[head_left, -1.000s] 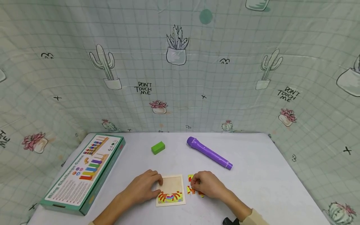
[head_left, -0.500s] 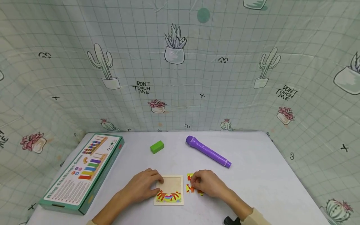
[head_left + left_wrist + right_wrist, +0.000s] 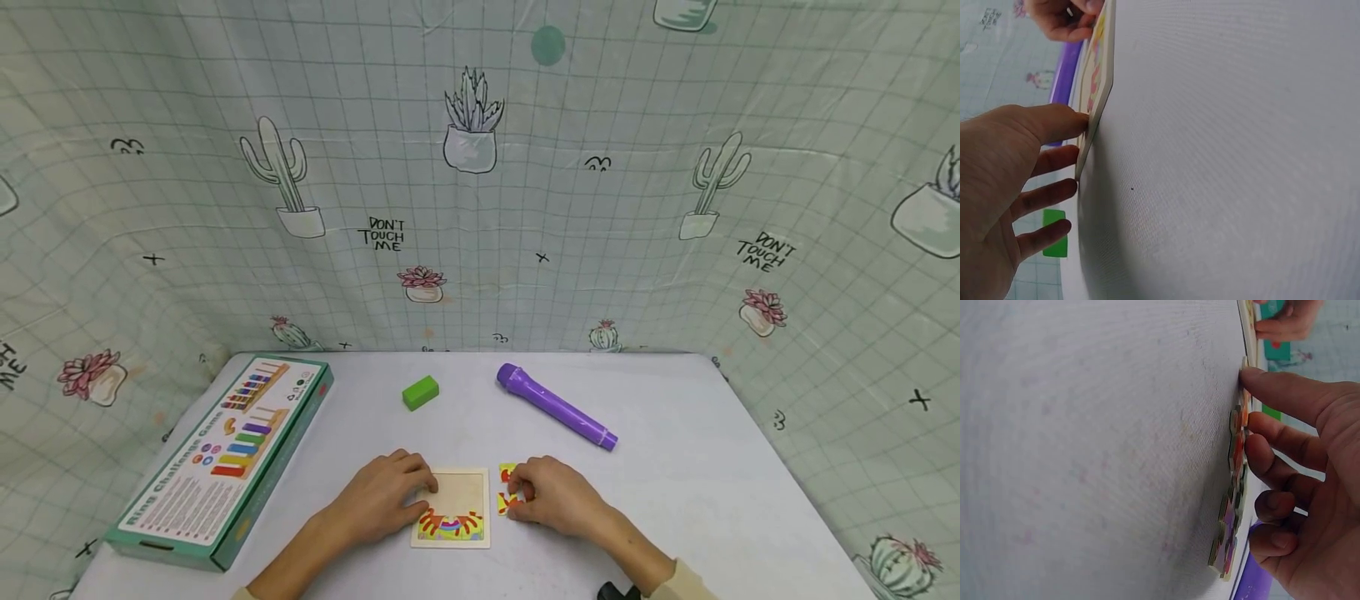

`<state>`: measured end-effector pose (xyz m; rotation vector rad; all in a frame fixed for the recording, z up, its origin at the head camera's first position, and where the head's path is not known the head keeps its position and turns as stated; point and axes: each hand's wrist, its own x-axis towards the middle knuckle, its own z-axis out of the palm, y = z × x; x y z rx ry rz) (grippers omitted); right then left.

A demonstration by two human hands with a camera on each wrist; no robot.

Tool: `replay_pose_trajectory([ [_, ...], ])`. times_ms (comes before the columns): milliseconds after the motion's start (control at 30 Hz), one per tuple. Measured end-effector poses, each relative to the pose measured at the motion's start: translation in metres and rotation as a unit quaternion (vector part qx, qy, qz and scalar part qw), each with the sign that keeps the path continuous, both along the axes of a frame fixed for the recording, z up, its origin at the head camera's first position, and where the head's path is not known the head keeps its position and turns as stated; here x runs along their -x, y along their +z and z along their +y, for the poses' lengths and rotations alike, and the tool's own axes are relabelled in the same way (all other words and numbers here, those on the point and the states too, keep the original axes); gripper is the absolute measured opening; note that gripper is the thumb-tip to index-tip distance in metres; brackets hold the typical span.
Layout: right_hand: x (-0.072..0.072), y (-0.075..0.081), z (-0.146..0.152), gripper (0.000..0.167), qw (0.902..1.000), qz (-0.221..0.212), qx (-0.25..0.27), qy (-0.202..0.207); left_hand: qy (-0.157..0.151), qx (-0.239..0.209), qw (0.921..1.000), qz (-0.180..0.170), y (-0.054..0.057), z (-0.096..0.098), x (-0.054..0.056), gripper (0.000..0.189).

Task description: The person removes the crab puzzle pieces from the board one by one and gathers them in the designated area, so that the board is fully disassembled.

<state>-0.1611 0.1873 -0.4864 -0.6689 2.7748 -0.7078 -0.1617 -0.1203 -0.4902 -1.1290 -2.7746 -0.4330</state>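
Observation:
A square wooden puzzle board point(image 3: 461, 492) lies on the white table, with a rainbow picture point(image 3: 450, 527) fitted along its near part and bare wood above. My left hand point(image 3: 382, 496) rests at the board's left edge; in the left wrist view its thumb point(image 3: 1063, 124) and spread fingers touch the rim. Right of the board, my right hand point(image 3: 562, 497) pinches an orange-and-yellow puzzle piece point(image 3: 504, 504) between thumb and fingers, low at the tabletop. Another piece point(image 3: 507, 472) lies just beyond it. Several loose pieces point(image 3: 1229, 515) sit under my right palm, hidden from the head view.
A green block point(image 3: 421, 392) and a purple toy microphone point(image 3: 558, 408) lie farther back. On the left stands a flat Ring Challenge Game box point(image 3: 217, 458). A black object point(image 3: 617, 591) shows beside the right sleeve. Patterned cloth point(image 3: 480, 208) hangs behind the table point(image 3: 675, 475).
My right thumb has shifted toward me and away from the index finger, onto the nearer orange-and-yellow piece. My left hand and the board hold their place.

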Motion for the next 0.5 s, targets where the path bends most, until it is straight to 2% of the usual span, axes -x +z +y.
replay_pose_trajectory([
  [267,-0.0026,0.0006,0.0018,0.023,0.9999,0.014,-0.005,-0.005,0.013,0.031,0.9993,-0.018,0.0020,0.0020,-0.0009,0.015],
  [500,-0.0053,-0.0007,0.0003,0.023,0.9987,0.049,-0.012,-0.009,0.009,0.032,0.9993,-0.019,0.0037,0.0028,-0.0013,0.015],
])
